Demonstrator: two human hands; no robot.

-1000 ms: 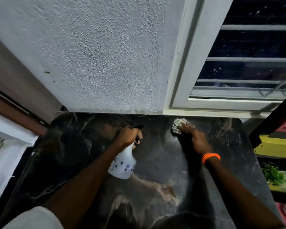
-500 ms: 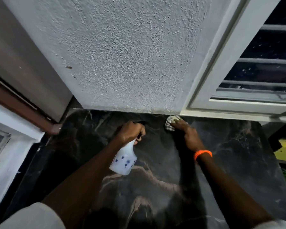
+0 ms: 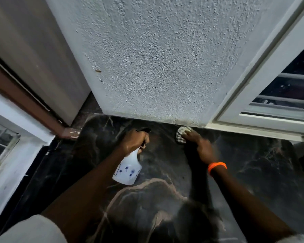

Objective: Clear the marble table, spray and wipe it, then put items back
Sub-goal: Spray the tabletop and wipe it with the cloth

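A rough white plastered wall (image 3: 156,58) fills the upper view, with a white window frame (image 3: 263,81) at the right and a dark marble tabletop (image 3: 165,199) with pale veins below it. The left hand (image 3: 134,141) is curled round the neck of a white spray bottle (image 3: 127,170) printed with small blue flowers; its black nozzle pokes out just above the knuckles, and the fingers hide the trigger. The bottle is held tilted above the middle of the tabletop. The right hand (image 3: 201,145), with an orange wristband (image 3: 217,167), presses a pale checked cloth (image 3: 182,134) flat against the tabletop at its far edge, touching the foot of the wall. Most of the cloth is hidden under the fingers, and the hand is blurred. Both forearms are cut off at the bottom edge. Compared with half a second ago, the view has swung left, so less of the window shows, while the hands keep much the same places.
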